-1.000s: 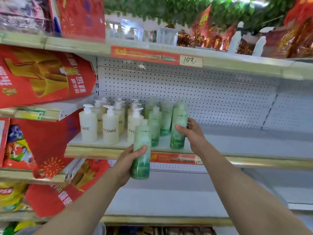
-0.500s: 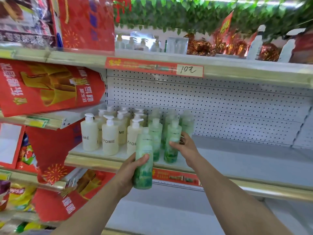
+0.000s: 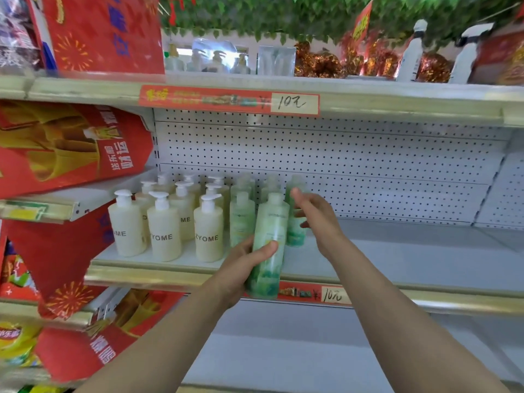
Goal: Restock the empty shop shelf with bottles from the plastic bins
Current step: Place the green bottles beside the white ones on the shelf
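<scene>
My left hand (image 3: 245, 268) grips a tall pale-green bottle (image 3: 268, 245), held upright at the front edge of the white shelf (image 3: 397, 259). My right hand (image 3: 314, 219) hovers open just right of it, fingers spread, beside a green bottle (image 3: 295, 222) standing on the shelf. Several more green bottles (image 3: 241, 219) stand in rows behind, and several cream pump bottles (image 3: 208, 231) marked ZYOME fill the shelf's left end. The bins are not in view.
The shelf's right part is bare, backed by white pegboard (image 3: 340, 154). Red snack packs (image 3: 65, 148) lean in from the left bay. The upper shelf (image 3: 397, 106) overhangs above. A lower shelf (image 3: 283, 350) lies beneath my arms.
My right hand has let go of the green bottle it set on the shelf and opened. My left hand has raised its bottle toward the shelf edge.
</scene>
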A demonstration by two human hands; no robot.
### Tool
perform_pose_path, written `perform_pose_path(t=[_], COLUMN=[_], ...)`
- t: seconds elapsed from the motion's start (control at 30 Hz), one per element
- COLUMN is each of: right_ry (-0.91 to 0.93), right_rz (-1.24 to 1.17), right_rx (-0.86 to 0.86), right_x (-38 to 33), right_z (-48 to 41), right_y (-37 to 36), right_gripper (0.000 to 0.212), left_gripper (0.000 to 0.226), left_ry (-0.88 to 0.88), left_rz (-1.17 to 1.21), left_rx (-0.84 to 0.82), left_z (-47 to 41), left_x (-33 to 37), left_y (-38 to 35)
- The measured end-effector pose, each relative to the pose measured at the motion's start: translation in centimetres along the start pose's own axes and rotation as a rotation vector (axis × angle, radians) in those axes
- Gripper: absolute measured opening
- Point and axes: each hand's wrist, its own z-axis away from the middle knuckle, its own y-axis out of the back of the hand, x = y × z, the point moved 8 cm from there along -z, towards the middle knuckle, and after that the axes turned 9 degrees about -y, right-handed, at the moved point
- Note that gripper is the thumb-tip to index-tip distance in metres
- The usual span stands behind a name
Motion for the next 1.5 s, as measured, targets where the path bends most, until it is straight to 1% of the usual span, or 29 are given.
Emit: perform_pose_path(t=[0.07,0.1,0.13,0.17,0.3,0.33,0.4,0.47,0.57,0.6,0.63,0.7,0.77,0.83,1.07,1.33,1.5], right_ry=[-0.035,-0.048,-0.049,-0.042,-0.016,-0.009,0.005,0.013,0.019,0.018,0.018,0.016,0.011,-0.001,-0.046,-0.037,-0.050], right_rz=[0.007,0.012,0.021,0.025,0.004,0.005,-0.002,-0.017,-0.023,-0.012,0.004,0.050,0.104,0.135,0.190,0.241,0.232], right_rx=[-0.221,-0.301,-0.348,-0.358,-0.335,-0.326,-0.294,-0.236,-0.138,-0.113,-0.098,-0.085,-0.081,-0.074,-0.138,-0.189,-0.182], right_x=[-0.8,-0.8,-0.9,-0.9,-1.3,-1.5,-1.8,-2.2,-2.6,-2.5,-2.3,-1.6,-0.6,0.5,4.0,4.3,4.6], right_z=[0.8,1.2,1.6,1.6,1.8,1.8,1.5,0.8,-0.4,-0.9,-1.2,-2.0,-2.7,-3.3,-5.2,-5.5,-5.2], right_y=[-0.7,-0.7,-0.6,-0.1,1.8,2.3,3.3,4.3,5.7,6.0,6.2,6.2,6.0,5.9,5.3,5.2,5.1], right_gripper=[0.057,0.059,0.059,0.057,0.043,0.040,0.037,0.038,0.043,0.043,0.043,0.047,0.056,0.060,0.068,0.064,0.068], left_gripper=[0.053,0.052,0.051,0.051,0.057,0.059,0.056,0.050,0.042,0.037,0.035,0.036,0.039,0.040,0.042,0.045,0.047], left_ry=[-0.009,-0.015,-0.016,-0.014,-0.004,-0.002,-0.046,-0.177,-0.493,-0.568,-0.593,-0.536,-0.465,-0.466,-0.536,-0.566,-0.563], left_rz=[-0.003,0.008,0.023,0.034,0.018,-0.002,-0.102,-0.265,-0.563,-0.669,-0.752,-0.849,-0.902,-0.900,-0.892,-0.918,-0.946], left_rx=[-0.007,-0.020,-0.031,-0.037,-0.057,-0.069,-0.060,0.042,0.328,0.375,0.378,0.308,0.239,0.211,0.232,0.231,0.215], left_z=[-0.9,-1.3,-1.7,-2.1,-3.2,-3.4,-3.8,-4.5,-4.6,-4.7,-5.1,-6.4,-7.3,-7.5,-7.4,-7.4,-7.2], left_x=[0.4,0.6,0.7,0.6,-0.1,-0.1,0.5,2.1,5.7,6.5,6.5,5.3,3.6,2.6,2.3,1.9,1.8], left_y=[-1.5,-2.3,-3.0,-3.6,-4.9,-5.2,-5.6,-5.3,-3.0,-2.5,-2.0,-1.3,-0.9,-0.8,-0.7,-0.8,-0.9])
